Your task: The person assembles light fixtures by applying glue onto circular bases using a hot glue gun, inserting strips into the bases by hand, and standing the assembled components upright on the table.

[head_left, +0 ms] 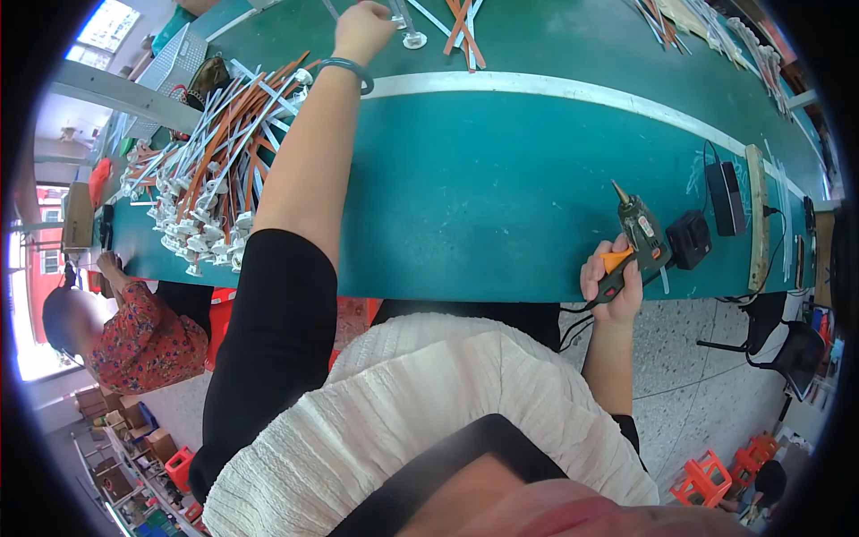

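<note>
My left hand [365,32] stretches far over the green table, at the upper edge of the view. Its fingers are curled in beside a clear upright rod on a round white base [413,40]; whatever they pinch is hidden. In my right hand [613,282], held at the table's near edge, is a hot glue gun [642,234] with an orange trigger. The fingers wrap round its handle, and the nozzle points up and away from me. Left of my left forearm lies a big heap of white and brown strips with white ends [210,179].
Brown and white strips [465,36] lie crossed beyond the white line on the table [447,179]. Black power adapters [689,240] and a wooden bar [757,215] stand to the right. Another person [134,331] sits at the left. Red stools [702,479] are on the floor.
</note>
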Demonstrator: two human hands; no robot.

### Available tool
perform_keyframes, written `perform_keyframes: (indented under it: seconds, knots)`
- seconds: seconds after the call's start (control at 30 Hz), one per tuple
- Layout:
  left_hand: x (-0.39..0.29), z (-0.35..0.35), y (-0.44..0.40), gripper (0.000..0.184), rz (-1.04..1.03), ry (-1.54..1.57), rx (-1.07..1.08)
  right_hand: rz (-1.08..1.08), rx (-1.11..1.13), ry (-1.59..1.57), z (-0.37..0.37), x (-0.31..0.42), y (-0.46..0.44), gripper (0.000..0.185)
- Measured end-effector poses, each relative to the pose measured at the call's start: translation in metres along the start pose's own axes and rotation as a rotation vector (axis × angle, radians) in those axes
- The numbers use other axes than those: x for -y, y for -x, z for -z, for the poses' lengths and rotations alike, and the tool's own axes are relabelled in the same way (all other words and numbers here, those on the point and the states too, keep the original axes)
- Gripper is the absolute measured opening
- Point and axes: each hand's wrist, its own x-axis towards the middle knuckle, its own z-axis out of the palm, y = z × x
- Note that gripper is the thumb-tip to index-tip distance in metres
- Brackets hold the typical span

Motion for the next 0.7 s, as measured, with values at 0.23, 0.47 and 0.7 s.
perform_keyframes:
  seconds: [0.23,0.47,0.7]
  knots:
    - [-0.045,-0.004,0.068,0.02,-0.373,-0.28,0.035,0.012,0.005,0.004,-0.001,-0.001,-0.001,0.034]
    - [-0.037,0.007,0.078,0.022,-0.283,-0.261,0.208,0.081,-0.007,0.003,-0.002,-0.002,0.001,0.034]
    - [-0.132,0.008,0.23,0.038,-0.782,0.021,0.331,0.168,0.023,-0.017,0.002,-0.006,0.003,0.031]
